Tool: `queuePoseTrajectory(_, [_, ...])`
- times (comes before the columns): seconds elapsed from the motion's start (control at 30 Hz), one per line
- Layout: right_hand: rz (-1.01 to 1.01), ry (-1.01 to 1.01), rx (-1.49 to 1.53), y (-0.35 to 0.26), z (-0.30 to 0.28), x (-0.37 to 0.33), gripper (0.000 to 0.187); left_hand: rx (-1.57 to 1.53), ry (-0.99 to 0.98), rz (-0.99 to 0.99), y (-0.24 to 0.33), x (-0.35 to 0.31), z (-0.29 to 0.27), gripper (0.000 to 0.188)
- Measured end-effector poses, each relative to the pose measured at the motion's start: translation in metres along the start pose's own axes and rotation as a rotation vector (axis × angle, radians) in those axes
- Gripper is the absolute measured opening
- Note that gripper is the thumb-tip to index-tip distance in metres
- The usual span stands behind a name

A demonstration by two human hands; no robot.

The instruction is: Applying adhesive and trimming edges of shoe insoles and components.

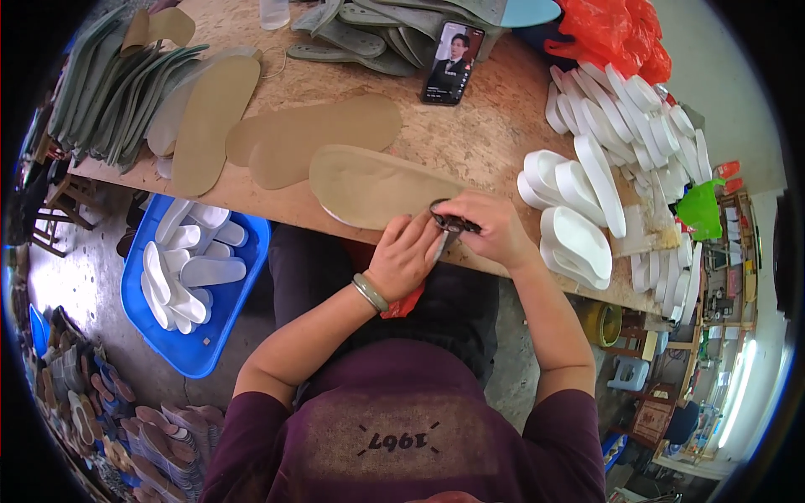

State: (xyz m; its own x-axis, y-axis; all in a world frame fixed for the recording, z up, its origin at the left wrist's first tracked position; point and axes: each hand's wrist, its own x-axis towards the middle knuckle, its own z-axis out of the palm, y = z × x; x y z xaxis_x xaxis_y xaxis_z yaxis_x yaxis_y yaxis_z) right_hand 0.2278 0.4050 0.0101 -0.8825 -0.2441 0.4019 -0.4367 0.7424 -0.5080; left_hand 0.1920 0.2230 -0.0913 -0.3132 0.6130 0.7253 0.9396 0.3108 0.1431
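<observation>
A long tan insole (377, 180), with a white edge showing on its near left side, lies along the table's front edge. My left hand (407, 256) is at its near edge, fingers close together and pressed on it; the thumb's grip is hard to see. A bangle circles that wrist. Black-handled scissors (453, 221) are in my closed right hand (493, 226), at the insole's right end beside my left fingertips. Their blades are mostly hidden between the hands. More tan insoles (323, 134) lie just beyond, overlapping one another.
Grey-green sole pieces (109, 92) stand stacked at far left, with more (360, 42) at the back near a propped phone (453, 63). White soles (579, 243) crowd the right side. Below the left table edge, a blue bin (197, 360) holds white soles. A red bag (616, 33) sits back right.
</observation>
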Motion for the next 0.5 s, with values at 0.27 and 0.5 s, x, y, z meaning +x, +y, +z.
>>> queuePoseTrajectory(0.27, [-0.232,0.033,-0.188,0.014,0.012,-0.002,0.047,-0.006,0.068,0.016,-0.002,0.005,-0.005,0.032])
queuePoseTrajectory(0.5, [0.633,0.652,0.468,0.009,0.034,0.004,0.022,0.031,0.027,-0.042,0.002,0.012,-0.006,0.039])
